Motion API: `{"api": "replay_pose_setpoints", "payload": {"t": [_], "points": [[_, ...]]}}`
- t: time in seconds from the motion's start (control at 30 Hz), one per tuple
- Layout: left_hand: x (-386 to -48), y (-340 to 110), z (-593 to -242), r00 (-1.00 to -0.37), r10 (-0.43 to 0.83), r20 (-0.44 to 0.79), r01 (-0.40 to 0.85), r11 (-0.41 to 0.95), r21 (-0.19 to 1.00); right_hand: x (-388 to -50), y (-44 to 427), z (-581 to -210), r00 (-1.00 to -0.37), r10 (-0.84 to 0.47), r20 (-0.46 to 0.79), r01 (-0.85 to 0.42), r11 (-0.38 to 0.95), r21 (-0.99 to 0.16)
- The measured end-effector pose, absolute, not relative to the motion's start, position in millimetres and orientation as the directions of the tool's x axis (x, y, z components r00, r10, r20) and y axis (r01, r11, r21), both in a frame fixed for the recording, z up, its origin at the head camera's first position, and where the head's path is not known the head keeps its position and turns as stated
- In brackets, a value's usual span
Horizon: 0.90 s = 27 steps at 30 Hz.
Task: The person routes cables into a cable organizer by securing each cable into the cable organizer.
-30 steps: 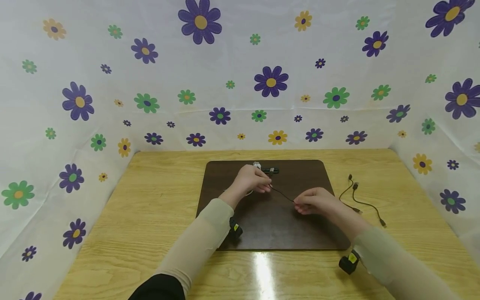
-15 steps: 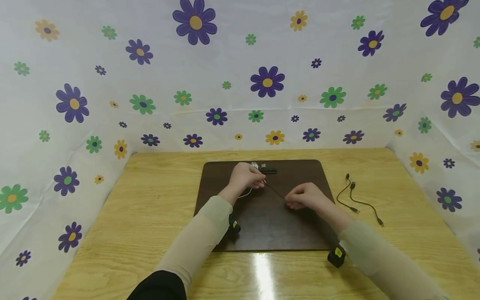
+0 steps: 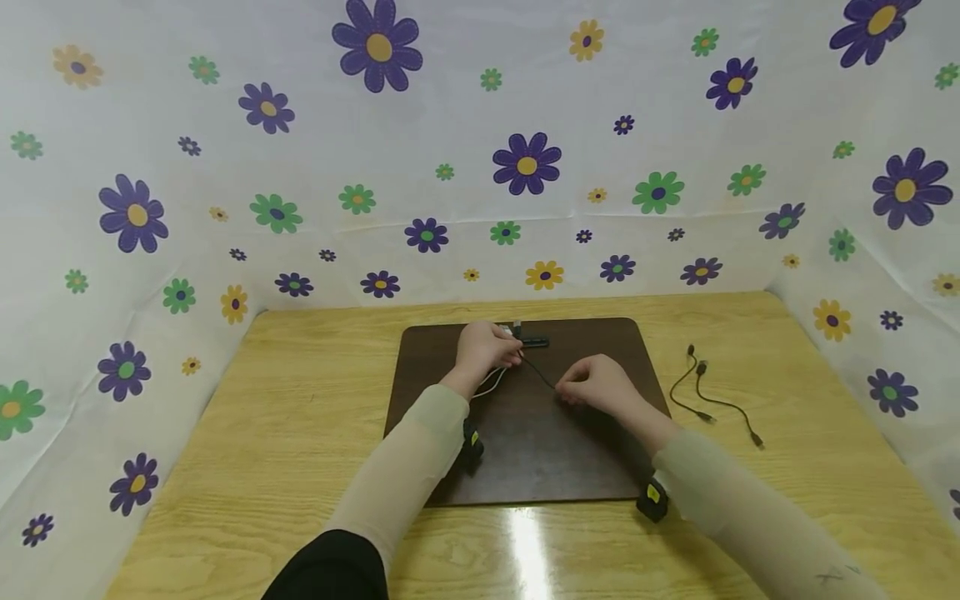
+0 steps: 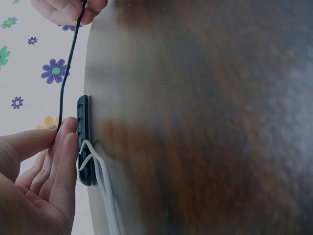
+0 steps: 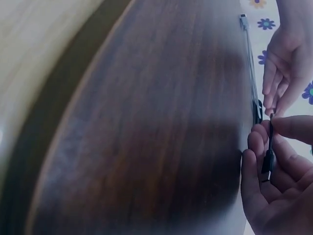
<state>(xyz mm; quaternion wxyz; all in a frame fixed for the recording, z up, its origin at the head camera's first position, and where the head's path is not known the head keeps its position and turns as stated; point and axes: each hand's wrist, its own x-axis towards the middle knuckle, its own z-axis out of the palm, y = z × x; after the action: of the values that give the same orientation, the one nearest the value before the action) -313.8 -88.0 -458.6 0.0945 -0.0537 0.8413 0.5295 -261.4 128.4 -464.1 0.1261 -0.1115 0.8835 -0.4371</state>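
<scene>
My left hand [image 3: 480, 358] pinches a thin black USB cable [image 3: 538, 372] between thumb and fingers above the back of a dark brown board [image 3: 540, 454]. My right hand [image 3: 600, 385] pinches the same cable farther along, and its black connector [image 5: 268, 161] lies over the right palm in the right wrist view. Between the hands the cable bows slightly. A slim black notched cable holder [image 4: 83, 110] sits on the board close to the left fingers. White cable [image 4: 108, 200] runs from its notches. The left hand partly hides the holder in the head view.
Two short black cables, one nearer [image 3: 673, 397] and one farther right [image 3: 727, 404], lie on the wooden table [image 3: 315, 400] right of the board. A white cable plug [image 5: 244, 22] rests on the board. Flower-printed cloth [image 3: 450, 108] stands behind and at both sides.
My right hand has moved left and slightly away from me, closer to the left hand. The black cable between them has slackened from nearly straight to a gentle curve. Both hands keep their pinch.
</scene>
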Motion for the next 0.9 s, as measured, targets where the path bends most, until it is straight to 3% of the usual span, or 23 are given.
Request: {"api": "replay_pose_setpoints", "payload": {"t": [0.3, 0.9], "points": [[-319.7, -86.1, -470.1, -0.987, -0.047, -0.155, -0.157, 0.503, 0.85, -266.6, 118.6, -470.2, -0.968, -0.244, -0.059, -0.142, 0.727, -0.672], [-326.3, -73.3, -471.5, -0.992, -0.093, -0.086, -0.126, 0.69, 0.712, -266.7, 116.1, -470.3, -0.969, -0.246, -0.015, -0.172, 0.717, -0.675]]}}
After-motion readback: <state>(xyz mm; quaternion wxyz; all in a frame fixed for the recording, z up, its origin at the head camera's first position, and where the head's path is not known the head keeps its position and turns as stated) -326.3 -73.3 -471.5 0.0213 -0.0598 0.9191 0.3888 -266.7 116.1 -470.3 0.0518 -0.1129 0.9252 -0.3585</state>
